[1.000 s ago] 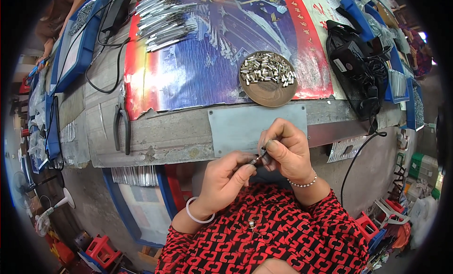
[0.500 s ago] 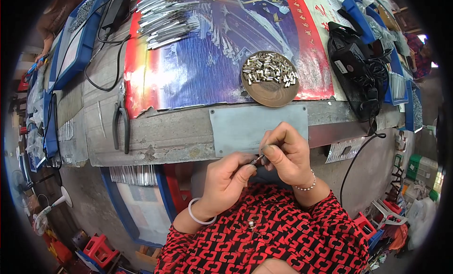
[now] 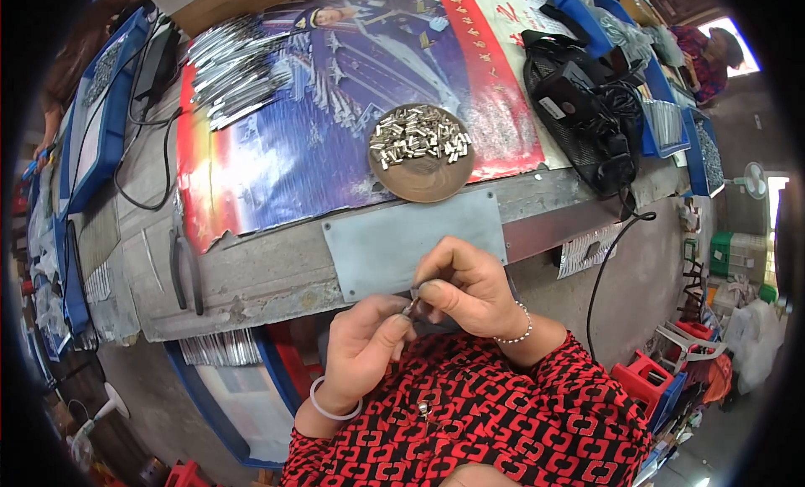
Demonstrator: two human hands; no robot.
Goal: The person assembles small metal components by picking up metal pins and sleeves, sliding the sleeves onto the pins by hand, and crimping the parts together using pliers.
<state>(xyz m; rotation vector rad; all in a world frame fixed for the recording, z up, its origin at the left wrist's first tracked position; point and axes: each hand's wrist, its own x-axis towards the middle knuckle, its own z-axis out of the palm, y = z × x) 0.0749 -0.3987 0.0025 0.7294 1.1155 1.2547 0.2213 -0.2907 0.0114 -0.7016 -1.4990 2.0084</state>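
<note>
Both hands are pinched together just below the front edge of the counter (image 3: 251, 277), working on one tiny metal part (image 3: 411, 303) held between them. The left hand (image 3: 365, 346) is curled up with thumb and fingertips closed on the lower end of that little piece. The right hand (image 3: 470, 287) comes in from above, fingers bunched tight, thumb and forefinger gripping the top end. So neither hand is open at all, both are clamped on the same small thing. It's too small to say exactly what it is, just a short dark-silvery bit.

Right above the hands there's a flat grey metal plate (image 3: 402, 240) lying on the counter edge. Behind that sits a round brown dish (image 3: 423, 181) full of small silver metal sleeves (image 3: 418, 139), well apart from the hands. A pair of pliers (image 3: 184, 269) lies off to the left on the counter, and a black tangle of cable and gear (image 3: 591, 110) sits on the right.
</note>
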